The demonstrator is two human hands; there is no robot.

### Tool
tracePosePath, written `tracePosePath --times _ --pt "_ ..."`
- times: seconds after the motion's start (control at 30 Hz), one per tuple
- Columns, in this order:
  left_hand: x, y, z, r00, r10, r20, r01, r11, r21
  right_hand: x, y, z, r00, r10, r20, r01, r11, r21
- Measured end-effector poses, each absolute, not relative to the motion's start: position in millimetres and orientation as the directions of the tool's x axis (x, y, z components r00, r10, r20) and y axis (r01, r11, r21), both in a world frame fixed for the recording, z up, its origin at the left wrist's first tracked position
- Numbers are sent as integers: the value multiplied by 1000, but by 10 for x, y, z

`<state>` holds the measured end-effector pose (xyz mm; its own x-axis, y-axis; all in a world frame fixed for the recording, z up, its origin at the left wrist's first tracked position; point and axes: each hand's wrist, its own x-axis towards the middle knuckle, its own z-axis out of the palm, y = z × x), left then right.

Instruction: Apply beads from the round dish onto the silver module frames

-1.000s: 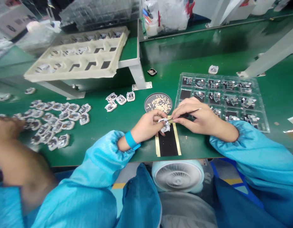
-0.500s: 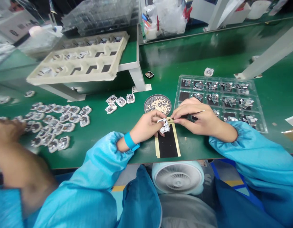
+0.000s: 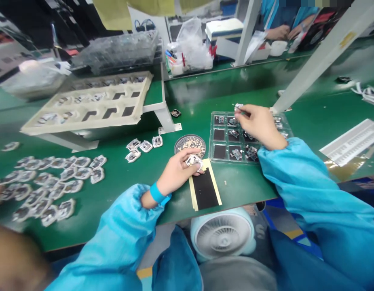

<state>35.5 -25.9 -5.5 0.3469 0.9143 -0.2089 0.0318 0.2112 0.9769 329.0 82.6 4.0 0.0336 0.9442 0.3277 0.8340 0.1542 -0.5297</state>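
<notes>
My left hand (image 3: 183, 167), over the black pad (image 3: 206, 190), is closed around a small white housing (image 3: 194, 161) with dark parts inside. Behind the clear tray (image 3: 211, 139), my right hand (image 3: 258, 123) pinches another white housing (image 3: 239, 106) between thumb and fingertips. Whether that one is lifted off the table I cannot tell. The tray holds small metallic parts in several of its pockets, and my right hand covers some of them. Just beyond my left hand is a round dark dish (image 3: 189, 136) of tiny beige pieces.
Many white housings (image 3: 62, 186) lie at the left, with a small group (image 3: 146, 146) nearer the middle. A raised stand carries a beige tray (image 3: 83, 109). A white post (image 3: 320, 60) slants at the right. A co-worker's blurred arm (image 3: 17, 258) is at lower left.
My right hand has left the housing in my left hand and moved up past the clear tray. The tweezers it held no longer show. The view has shifted.
</notes>
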Motion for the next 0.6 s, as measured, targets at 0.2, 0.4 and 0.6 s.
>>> tracePosePath --times 0.2,0.4,0.6 --pt "323 -210 -93 324 911 -256 109 233 966 3347 1239 -26 -43 999 10 948 44 -315" --pt "319 -170 -45 254 938 -234 121 209 970 3297 1151 182 -20 990 138 797 99 -596" --pt "315 -156 -58 144 974 -176 38 172 984 2864 704 301 -172 977 127 352 181 -918"
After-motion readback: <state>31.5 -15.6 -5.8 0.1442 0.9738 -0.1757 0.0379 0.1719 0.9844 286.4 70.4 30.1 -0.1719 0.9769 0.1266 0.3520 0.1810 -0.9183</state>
